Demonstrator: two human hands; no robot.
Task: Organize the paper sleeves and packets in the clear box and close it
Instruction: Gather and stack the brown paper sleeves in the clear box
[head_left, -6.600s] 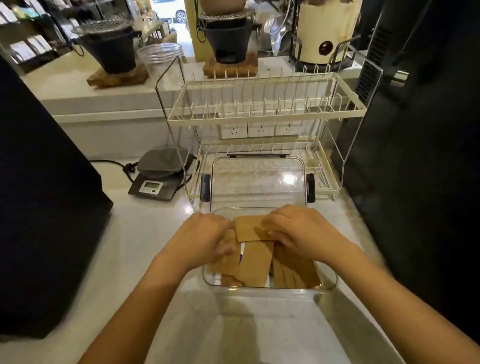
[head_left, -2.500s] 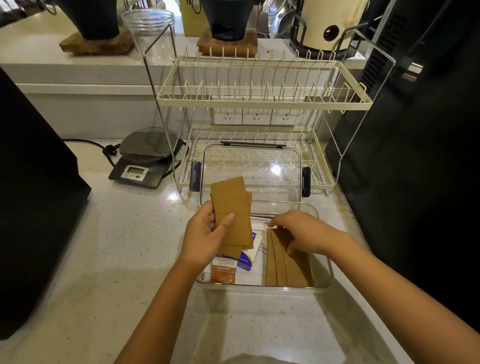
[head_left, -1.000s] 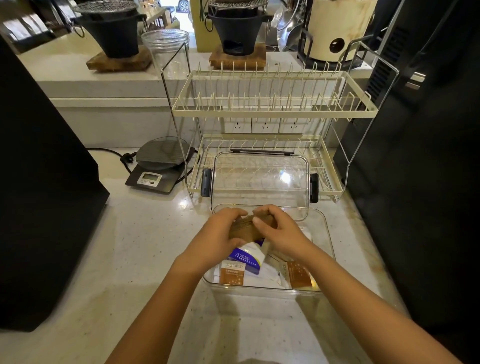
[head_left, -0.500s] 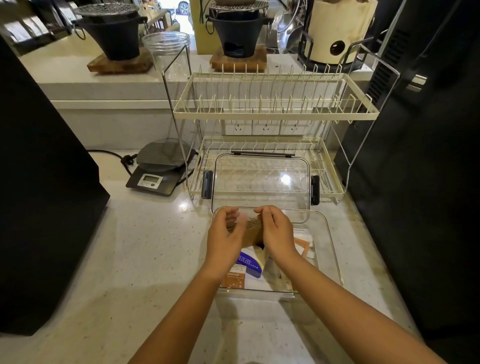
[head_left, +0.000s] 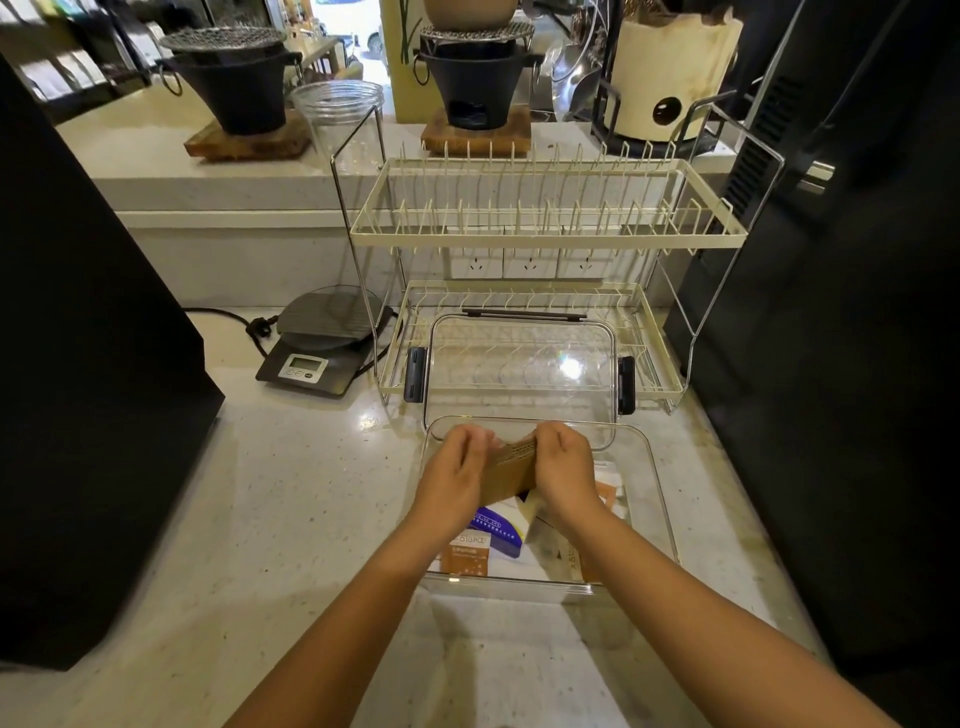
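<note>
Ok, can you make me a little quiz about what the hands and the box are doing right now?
1. True or false: the lid is already on the box.
2. What do the left hand and right hand hold between them?
   A. a scale
   B. brown sleeves
   C. a jar
3. Fill in: the lid leans against the dish ____.

Key: 1 false, it stands open behind the box. 2 B, held over the box. 3 rack.
</note>
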